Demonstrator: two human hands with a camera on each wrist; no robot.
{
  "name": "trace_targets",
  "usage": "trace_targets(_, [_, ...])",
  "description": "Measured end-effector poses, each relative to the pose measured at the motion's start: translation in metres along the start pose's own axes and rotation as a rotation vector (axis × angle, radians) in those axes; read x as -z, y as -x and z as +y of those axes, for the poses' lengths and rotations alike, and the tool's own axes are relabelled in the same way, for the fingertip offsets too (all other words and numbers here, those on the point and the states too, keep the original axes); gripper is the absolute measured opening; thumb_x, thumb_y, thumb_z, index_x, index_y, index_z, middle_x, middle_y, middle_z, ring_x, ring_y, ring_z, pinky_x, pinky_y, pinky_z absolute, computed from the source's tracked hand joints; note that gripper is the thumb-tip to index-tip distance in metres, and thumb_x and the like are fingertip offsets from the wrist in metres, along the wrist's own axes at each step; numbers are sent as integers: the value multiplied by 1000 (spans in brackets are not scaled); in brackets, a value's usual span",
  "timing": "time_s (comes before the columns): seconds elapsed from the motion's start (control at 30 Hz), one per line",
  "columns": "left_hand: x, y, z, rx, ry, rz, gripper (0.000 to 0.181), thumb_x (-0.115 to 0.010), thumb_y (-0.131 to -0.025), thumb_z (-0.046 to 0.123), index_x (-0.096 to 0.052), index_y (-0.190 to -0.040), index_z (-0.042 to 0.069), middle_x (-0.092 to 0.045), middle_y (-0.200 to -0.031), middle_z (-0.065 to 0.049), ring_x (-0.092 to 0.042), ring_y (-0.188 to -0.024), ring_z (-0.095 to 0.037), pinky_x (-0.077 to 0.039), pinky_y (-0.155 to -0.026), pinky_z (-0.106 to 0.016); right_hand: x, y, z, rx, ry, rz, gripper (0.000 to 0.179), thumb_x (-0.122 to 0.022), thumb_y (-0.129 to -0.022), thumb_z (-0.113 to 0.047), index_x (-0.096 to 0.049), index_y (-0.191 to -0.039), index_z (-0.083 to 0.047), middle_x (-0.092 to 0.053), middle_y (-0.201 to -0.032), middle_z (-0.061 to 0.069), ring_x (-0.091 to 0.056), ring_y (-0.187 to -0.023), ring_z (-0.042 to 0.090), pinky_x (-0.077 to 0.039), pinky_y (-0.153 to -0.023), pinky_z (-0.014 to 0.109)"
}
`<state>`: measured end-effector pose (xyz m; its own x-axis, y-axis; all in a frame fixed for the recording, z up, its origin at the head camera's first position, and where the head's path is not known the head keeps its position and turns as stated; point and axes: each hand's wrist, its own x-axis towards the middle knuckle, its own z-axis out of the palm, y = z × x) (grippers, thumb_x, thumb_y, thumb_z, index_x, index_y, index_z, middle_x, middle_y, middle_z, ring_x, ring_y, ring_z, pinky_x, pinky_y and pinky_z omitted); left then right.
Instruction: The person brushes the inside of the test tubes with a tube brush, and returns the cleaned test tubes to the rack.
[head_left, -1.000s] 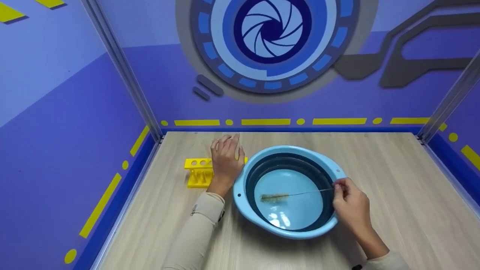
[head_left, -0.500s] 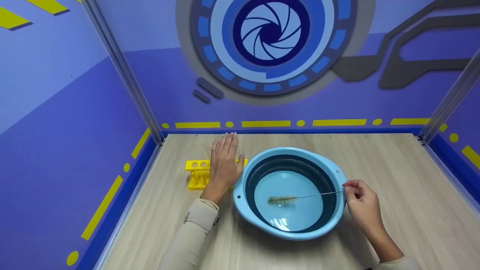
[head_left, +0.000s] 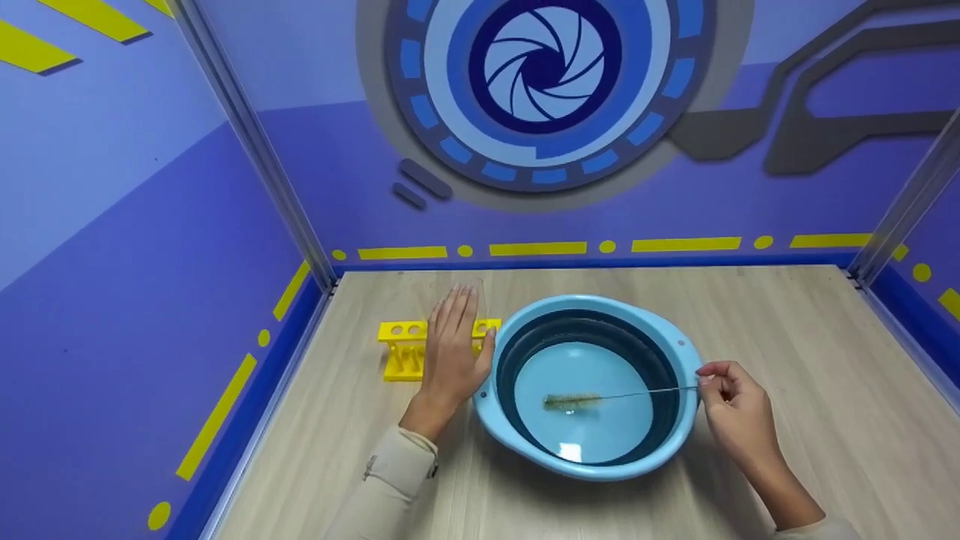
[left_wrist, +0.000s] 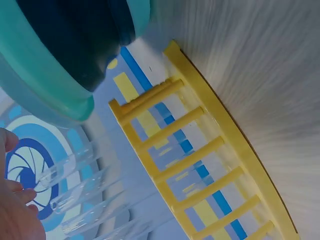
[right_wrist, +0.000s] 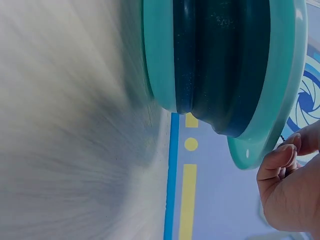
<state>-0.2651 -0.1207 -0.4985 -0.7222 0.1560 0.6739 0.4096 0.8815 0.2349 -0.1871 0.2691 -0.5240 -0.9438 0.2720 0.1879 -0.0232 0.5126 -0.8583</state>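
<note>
My right hand (head_left: 739, 409) pinches the thin wire handle of a test tube brush (head_left: 572, 402) at the right rim of a light blue basin (head_left: 600, 472). The bristled end lies inside the basin, toward its middle. On the left, my left hand (head_left: 450, 360) reaches over a yellow test tube rack (head_left: 405, 367), its fingers extended and side by side, hiding the rack's middle. The left wrist view shows several clear test tubes (left_wrist: 75, 187) standing up out of the rack, with the fingertips close to their tops. In the right wrist view, thumb and fingers meet beside the basin's handle tab.
The basin has a dark folding wall (head_left: 555, 326) and stands close to the rack's right end. Both are on a wood-grain table (head_left: 810, 360). Patterned blue panels (head_left: 300, 187) enclose the table at the back and sides.
My right hand has drawn the brush to the right, from inside the rim to its outer edge. My left hand's fingers have straightened over the rack.
</note>
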Motion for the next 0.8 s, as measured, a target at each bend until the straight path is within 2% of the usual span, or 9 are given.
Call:
trace_targets(0.17, [10,15,4,-17,-21,2,64,-74,-101,30,-52,-157,8,-58,-159,-10,-52,-151,-30,-39,-128,-53,0,6,2,26,-10,0,16,-55,-107,-8,-67,-116,-3,-58,-72,2,-51,-64,11,-42,-56,24])
trace_targets(0.3, [18,27,3,-9,-44,-21,62,-72,-102,33,-53,-156,8,-60,-158,-10,-53,-150,-29,-40,-127,-54,1,10,5,52,2,-16,14,-57,-108,-10,-67,-116,-4,-54,-71,-1,-50,-62,11,-42,-54,25])
trace_targets(0.5, [21,39,-2,15,-72,-63,62,-69,-104,36,-52,-157,9,-59,-159,-9,-52,-151,-28,-38,-128,-53,7,10,7,95,13,-34,15,-59,-110,-15,-67,-116,-4,-53,-71,-1,-49,-61,12,-41,-53,26])
trace_targets(0.63, [19,44,-5,27,-58,-62,61,-69,-104,36,-53,-156,9,-60,-158,-9,-53,-151,-28,-38,-128,-52,10,9,8,71,40,3,17,-59,-110,-18,-67,-118,-5,-51,-69,-1,-47,-60,12,-39,-52,26])
trace_targets(0.8, [14,49,-3,43,-25,-81,61,-70,-104,35,-53,-156,9,-60,-158,-10,-52,-152,-29,-39,-128,-54,9,8,8,6,55,94,27,-55,-112,-26,-67,-124,-5,-52,-73,1,-47,-64,12,-37,-55,25])
